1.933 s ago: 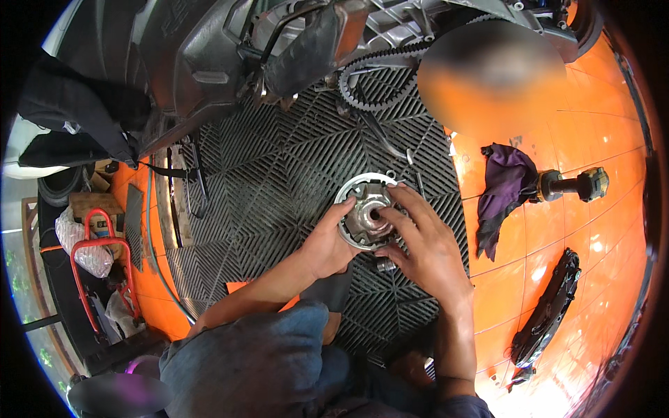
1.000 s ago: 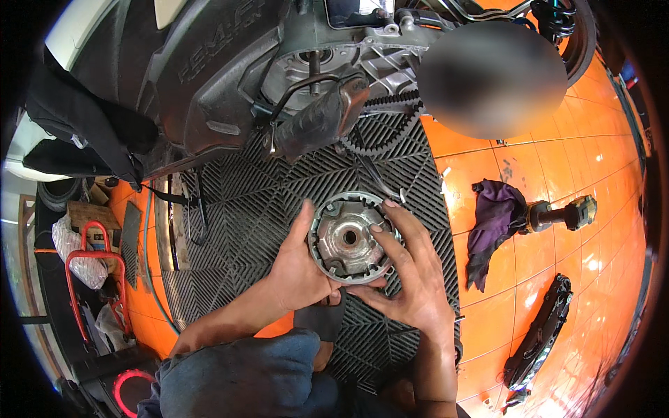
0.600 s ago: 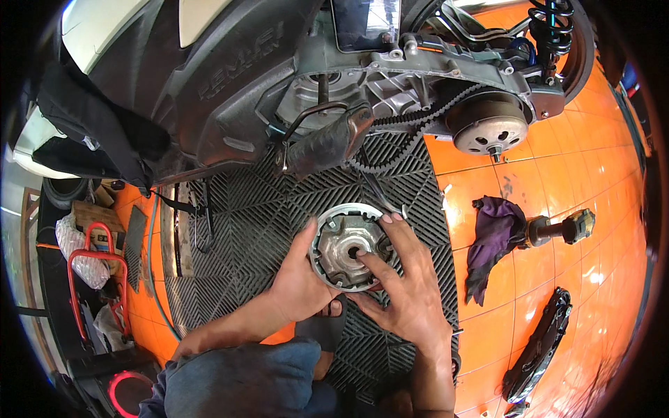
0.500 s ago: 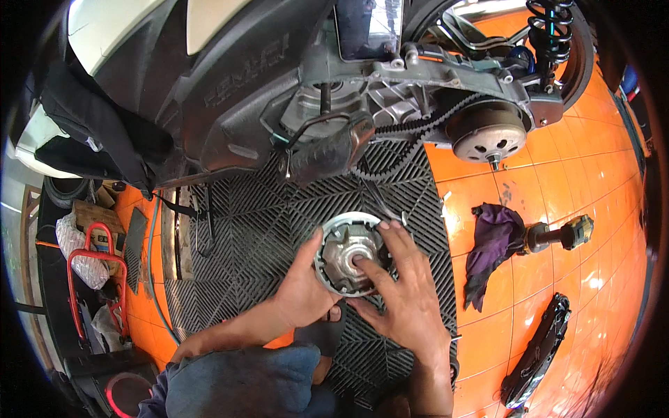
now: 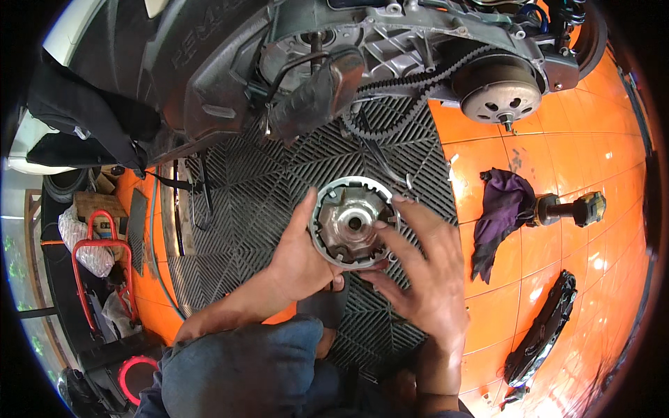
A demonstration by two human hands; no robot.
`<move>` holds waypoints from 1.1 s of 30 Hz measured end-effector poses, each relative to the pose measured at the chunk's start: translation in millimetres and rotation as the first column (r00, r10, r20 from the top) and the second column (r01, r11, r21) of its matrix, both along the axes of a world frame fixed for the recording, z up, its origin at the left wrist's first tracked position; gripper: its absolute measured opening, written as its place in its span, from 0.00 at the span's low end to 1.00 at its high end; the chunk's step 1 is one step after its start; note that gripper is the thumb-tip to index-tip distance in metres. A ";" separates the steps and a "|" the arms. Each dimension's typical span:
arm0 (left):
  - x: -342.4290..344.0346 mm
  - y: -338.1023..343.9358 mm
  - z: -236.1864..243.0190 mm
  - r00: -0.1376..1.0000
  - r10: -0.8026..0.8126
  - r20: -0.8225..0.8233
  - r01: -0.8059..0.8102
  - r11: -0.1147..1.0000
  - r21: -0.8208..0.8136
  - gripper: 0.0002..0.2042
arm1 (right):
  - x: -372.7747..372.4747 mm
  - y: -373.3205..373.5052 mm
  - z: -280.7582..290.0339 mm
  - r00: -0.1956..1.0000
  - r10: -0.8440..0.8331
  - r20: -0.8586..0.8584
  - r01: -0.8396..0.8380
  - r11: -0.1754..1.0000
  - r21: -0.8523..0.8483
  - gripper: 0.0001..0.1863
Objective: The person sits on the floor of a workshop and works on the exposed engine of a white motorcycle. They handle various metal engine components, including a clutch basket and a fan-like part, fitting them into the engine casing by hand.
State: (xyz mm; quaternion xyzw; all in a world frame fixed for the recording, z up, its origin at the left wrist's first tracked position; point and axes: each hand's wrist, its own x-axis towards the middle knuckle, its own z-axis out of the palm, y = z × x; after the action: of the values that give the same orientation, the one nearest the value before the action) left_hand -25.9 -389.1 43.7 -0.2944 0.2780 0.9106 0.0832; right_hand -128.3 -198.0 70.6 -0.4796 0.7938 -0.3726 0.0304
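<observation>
A round metal variator (image 5: 338, 237) with a toothed inner rim and a shiny hub faces up between my hands, over the dark ribbed mat. My left hand (image 5: 296, 254) grips its left edge, thumb along the side and the other fingers hidden beneath. On the right side, my right hand (image 5: 433, 272) steadies the rim with a fingertip at the upper right and the thumb low down. Its index finger lies over the inside, near the hub. The hub's centre hole is uncovered.
Ahead stands a scooter with its engine case (image 5: 397, 42) opened, a drive belt (image 5: 390, 132) hanging from a clutch bell (image 5: 502, 97). On orange tiles to the right lie a purple cloth (image 5: 502, 216), a power tool (image 5: 589, 209) and a long black cover (image 5: 543, 331). A red stand (image 5: 104, 244) is at left.
My right index finger has come off the hub toward the right, uncovering the hole. Both hands and the variator sit higher in view, and the view itself has shifted.
</observation>
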 end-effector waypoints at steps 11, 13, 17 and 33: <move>-9.0 -21.6 -3.8 0.976 0.060 -0.208 -0.004 0.966 0.260 0.36 | -17.4 -15.3 -37.6 0.886 0.124 -0.447 -0.106 0.992 0.063 0.24; -15.3 -24.8 0.5 0.974 0.098 -0.205 -0.048 0.972 0.232 0.36 | -29.4 -31.2 -48.2 0.841 0.114 -0.529 -0.120 0.992 0.022 0.24; -23.4 -40.2 0.2 0.983 0.123 -0.139 -0.112 0.990 0.090 0.35 | -47.4 -49.8 -47.0 0.816 0.167 -0.553 -0.174 0.984 0.040 0.25; -10.6 -26.5 -2.2 0.969 0.117 -0.216 -0.059 0.965 0.257 0.34 | -24.8 -26.0 -86.9 0.954 -0.209 -0.216 0.131 0.937 -0.325 0.31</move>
State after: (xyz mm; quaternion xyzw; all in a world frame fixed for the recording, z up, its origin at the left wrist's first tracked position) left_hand -36.5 -415.6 41.5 -0.1865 0.1558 0.9689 0.0462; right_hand -153.1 -224.0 -16.3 -0.4502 0.7625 -0.4299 -0.1762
